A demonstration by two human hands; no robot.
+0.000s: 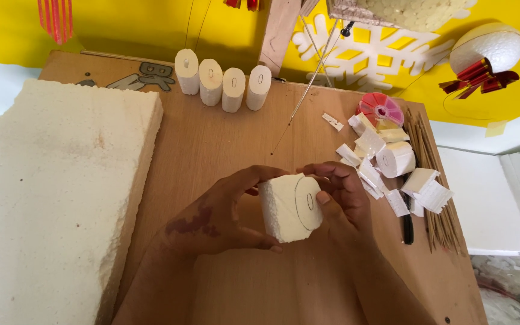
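Both hands, the left hand [224, 210] and right hand [341, 195], pinch the marked foam block [289, 207] with fingers closed around it, apparently mid-shaping, so trimming along its drawn oval likely needs a firm hold.

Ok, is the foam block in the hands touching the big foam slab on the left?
Apart. The head view shows the foam block held between the left hand and right hand, with bare wooden table between it and the foam slab.
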